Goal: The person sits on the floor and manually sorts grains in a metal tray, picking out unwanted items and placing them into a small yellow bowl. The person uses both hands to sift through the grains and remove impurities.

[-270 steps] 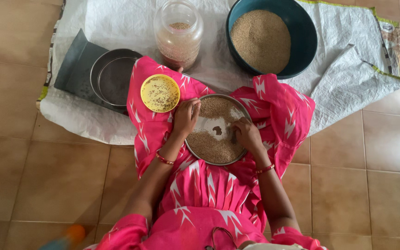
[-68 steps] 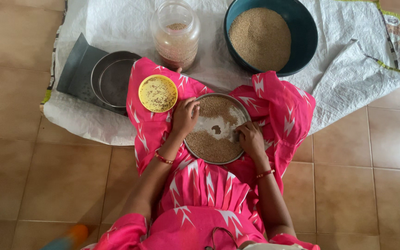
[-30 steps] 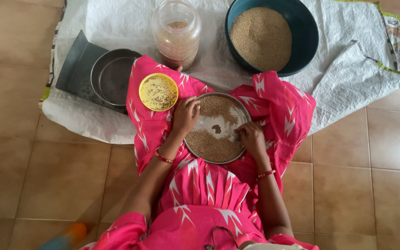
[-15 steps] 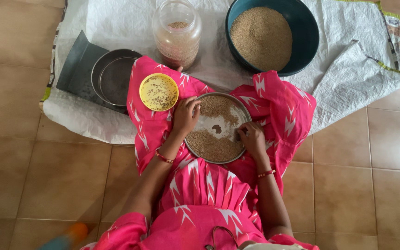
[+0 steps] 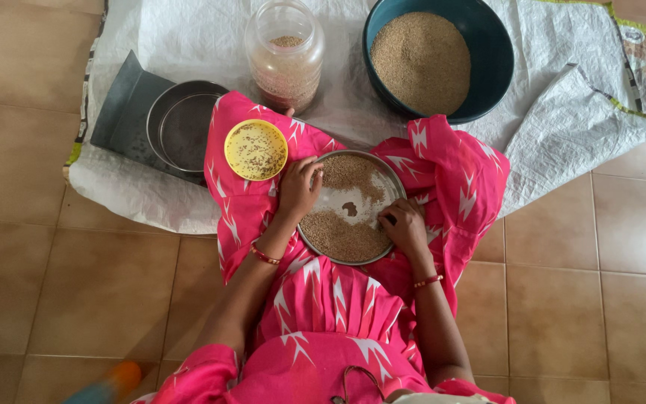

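A round steel plate [image 5: 353, 196] rests on my lap, on pink patterned cloth. Brown grain lies in two heaps on it, with a bare strip and a small dark clump in the middle. My left hand [image 5: 298, 188] grips the plate's left rim, fingers curled over the edge. My right hand [image 5: 404, 226] rests on the plate's right side, fingers bent and touching the grain near the rim. A yellow lid [image 5: 256, 150] with a few dark bits sits on my left knee, just left of the plate.
A white woven sack [image 5: 562, 120] is spread on the tiled floor. On it stand a teal bowl [image 5: 491, 56] full of grain, a clear plastic jar [image 5: 285, 56] and a round steel sieve [image 5: 181, 126] on a grey sheet.
My right hand has shifted slightly along the plate's right side, picking through the grain. The left hand and the plate have stayed in place.
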